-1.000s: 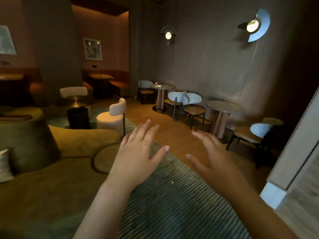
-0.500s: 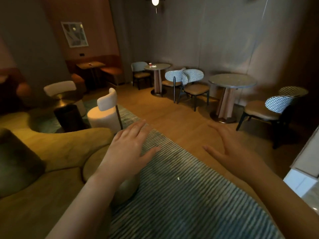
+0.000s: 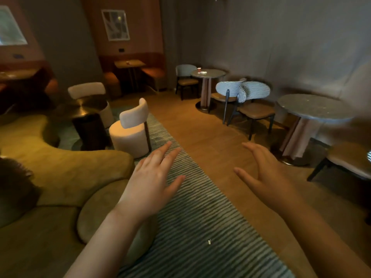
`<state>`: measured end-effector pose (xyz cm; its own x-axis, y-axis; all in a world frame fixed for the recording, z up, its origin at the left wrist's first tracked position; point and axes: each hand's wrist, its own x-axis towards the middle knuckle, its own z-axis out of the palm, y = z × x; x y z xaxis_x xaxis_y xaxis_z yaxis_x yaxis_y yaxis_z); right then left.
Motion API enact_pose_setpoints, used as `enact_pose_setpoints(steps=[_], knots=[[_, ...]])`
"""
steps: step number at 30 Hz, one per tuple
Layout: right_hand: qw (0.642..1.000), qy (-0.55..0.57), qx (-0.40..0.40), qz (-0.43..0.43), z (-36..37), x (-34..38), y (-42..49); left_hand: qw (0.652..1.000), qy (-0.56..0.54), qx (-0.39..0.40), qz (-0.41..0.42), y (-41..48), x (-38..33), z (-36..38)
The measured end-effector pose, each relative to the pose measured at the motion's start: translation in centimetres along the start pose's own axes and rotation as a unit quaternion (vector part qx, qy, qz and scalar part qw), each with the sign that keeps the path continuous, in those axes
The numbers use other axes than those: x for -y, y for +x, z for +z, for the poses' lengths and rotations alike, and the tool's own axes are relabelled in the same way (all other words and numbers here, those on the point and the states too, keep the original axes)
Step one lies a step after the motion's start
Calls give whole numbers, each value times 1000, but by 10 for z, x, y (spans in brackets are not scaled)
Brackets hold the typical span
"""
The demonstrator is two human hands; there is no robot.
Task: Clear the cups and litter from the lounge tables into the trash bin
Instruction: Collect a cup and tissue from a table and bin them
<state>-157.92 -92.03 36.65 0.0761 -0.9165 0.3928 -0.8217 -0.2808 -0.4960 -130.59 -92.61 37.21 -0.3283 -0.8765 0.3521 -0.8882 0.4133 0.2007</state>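
Observation:
A small red cup (image 3: pixel 199 70) stands on the far round table (image 3: pixel 212 74), with a bit of white litter (image 3: pixel 204 72) beside it. Another small cup (image 3: pixel 127 62) sits on the booth table (image 3: pixel 129 64) at the back. A tiny pale scrap (image 3: pixel 209 241) lies on the striped rug. My left hand (image 3: pixel 150 183) and my right hand (image 3: pixel 265 173) are stretched out in front of me with straight fingers, holding nothing, far from both tables. No trash bin shows.
A nearer round table (image 3: pixel 313 109) stands at right with chairs (image 3: pixel 255 109) around it. An olive sofa (image 3: pixel 60 171) fills the left, with a cream chair (image 3: pixel 130 133) and a dark round side table (image 3: pixel 88 121) behind it. Wooden floor (image 3: pixel 200 133) runs ahead between rug and tables.
The view has swung down and moved forward, so the tables look nearer. Both hands stay stretched out with nothing in them and have spread a little apart.

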Motion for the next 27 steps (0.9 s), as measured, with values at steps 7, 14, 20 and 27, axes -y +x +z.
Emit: enact_pose_setpoints(steps=[7,14,20,27], knots=[[1000,5,11,-19,65,-77,154,997,-60,24,-47,140,73,55],[999,27,-26,31,105,-140,310,994,-74,-64,-38,329,118,103],[995,36,-25,93,132,-211,414,998,-60,-26,-22,479,126,173],[990,51,-9,132,183,-328,575,996,6,78,-50,649,175,271]])
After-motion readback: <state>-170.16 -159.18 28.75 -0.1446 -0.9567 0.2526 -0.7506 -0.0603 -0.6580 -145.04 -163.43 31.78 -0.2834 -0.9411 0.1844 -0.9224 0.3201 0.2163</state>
